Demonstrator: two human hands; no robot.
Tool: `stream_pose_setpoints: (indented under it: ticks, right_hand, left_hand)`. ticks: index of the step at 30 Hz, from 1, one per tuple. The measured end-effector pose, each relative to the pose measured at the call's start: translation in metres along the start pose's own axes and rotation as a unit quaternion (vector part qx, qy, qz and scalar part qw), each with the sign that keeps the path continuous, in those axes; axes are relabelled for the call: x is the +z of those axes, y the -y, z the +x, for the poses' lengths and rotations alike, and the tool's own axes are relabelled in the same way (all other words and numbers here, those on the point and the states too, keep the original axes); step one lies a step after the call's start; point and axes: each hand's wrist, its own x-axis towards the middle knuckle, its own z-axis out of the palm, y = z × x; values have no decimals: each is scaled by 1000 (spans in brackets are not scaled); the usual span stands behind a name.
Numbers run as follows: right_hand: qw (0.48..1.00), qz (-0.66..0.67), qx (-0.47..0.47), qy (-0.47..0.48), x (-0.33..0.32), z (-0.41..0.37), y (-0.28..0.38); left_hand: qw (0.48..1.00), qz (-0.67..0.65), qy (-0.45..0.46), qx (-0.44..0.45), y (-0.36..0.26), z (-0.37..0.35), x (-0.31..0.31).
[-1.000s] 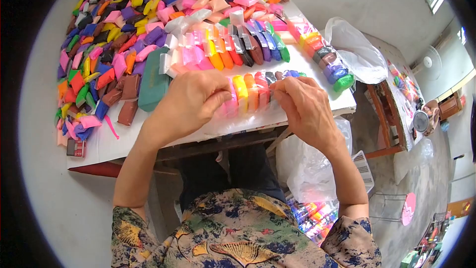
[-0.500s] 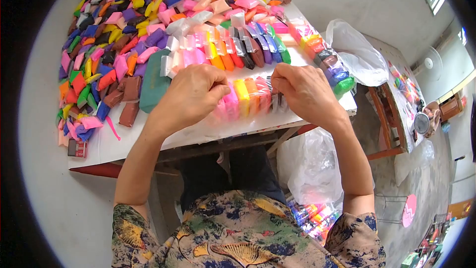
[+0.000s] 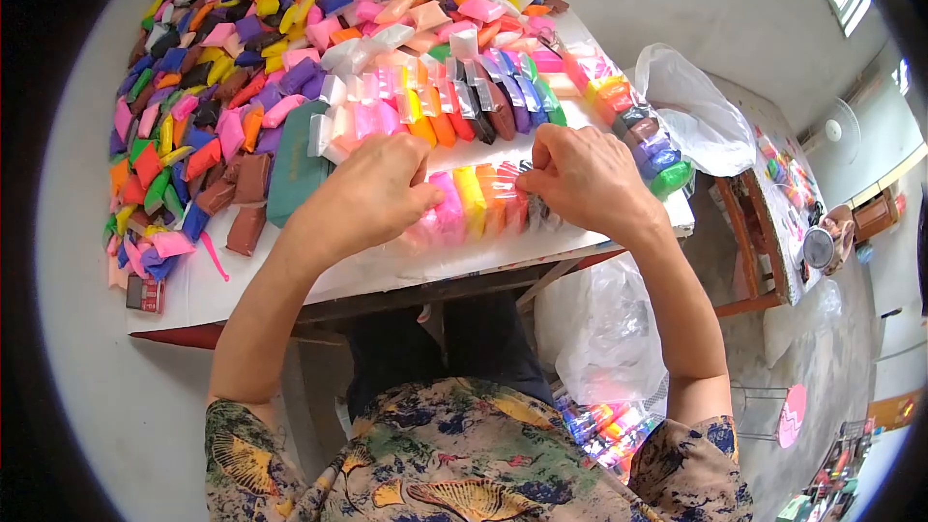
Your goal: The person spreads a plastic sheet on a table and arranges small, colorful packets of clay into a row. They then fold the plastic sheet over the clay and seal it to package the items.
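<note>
A clear bag with a row of pink, yellow, orange, red and dark packets lies near the front edge of the white table. My left hand is closed at the bag's left side, thumb and fingers pinched on its plastic. At the right side, my right hand pinches the bag near the dark packets. Just behind my hands, small coloured packets stand in a tight row from pale pink to green. A dark green box is left of that row.
Many loose coloured packets are heaped over the table's left and back. Another filled bag lies at the right edge beside a clear plastic bag. Below the table hangs a plastic bag. A second table stands at the right.
My left hand has shifted slightly down and its thumb now reaches farther over the bag. The packets in the bag show more plainly. The view has shifted slightly.
</note>
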Motion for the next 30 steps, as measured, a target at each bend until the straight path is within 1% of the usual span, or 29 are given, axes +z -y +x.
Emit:
stream_pose_setpoints:
  ticks: [4, 7, 8, 11, 13, 16, 19, 20, 21, 22, 24, 25, 26, 27, 28, 29, 30]
  right_hand:
    - [1000, 11, -9, 1, 1, 6, -3]
    - [1000, -4, 0, 22, -6, 6, 8]
    - [999, -13, 5, 32, -8, 7, 12]
    - [999, -33, -23, -3, -3, 8, 12]
    - [1000, -27, -13, 10, -1, 12, 8]
    - [1000, -18, -7, 15, 1, 14, 2]
    - [1000, -10, -4, 16, -1, 13, 2]
    - [1000, -9, -1, 18, -1, 13, 3]
    - [1000, -11, -4, 11, -1, 13, 3]
    - [1000, -13, -7, 7, -1, 12, 4]
    - [1000, -17, -13, 4, -1, 10, 5]
    - [1000, -20, -17, 5, -1, 11, 5]
    - [999, -23, -22, 6, -3, 12, 4]
    - [999, 7, -29, 19, -3, 14, 0]
    - [998, 35, -36, 31, -2, 17, -8]
    - [996, 65, -41, 42, -3, 18, -15]
    - [990, 121, -43, 64, -10, 16, -20]
  left_hand:
    - [999, 39, 35, 7, 6, 3, -4]
    - [989, -20, 125, -78, 0, 11, -14]
    - [988, -23, 124, -83, 0, 11, -15]
    - [988, -31, 125, -90, 0, 10, -14]
    - [988, -27, 127, -79, 0, 9, -16]
    - [988, -62, 125, -69, 5, 6, -14]
    - [994, -12, 96, -46, 0, -2, -18]
    - [994, 110, 20, -22, -8, -9, -15]
    - [972, 228, -57, 3, -21, -18, -10]
    - [931, 340, -132, 27, -34, -21, -6]
    - [975, 186, -110, 48, -56, -9, -2]
    - [988, 106, -98, 57, -63, -4, -1]
    - [989, 53, -110, 79, -59, 2, 14]
    - [987, -1, -124, 101, -46, 10, 40]
    - [981, -54, -138, 125, -44, 15, 52]
    - [984, -53, -135, 101, -40, 16, 57]
    - [987, -50, -130, 79, -41, 16, 58]
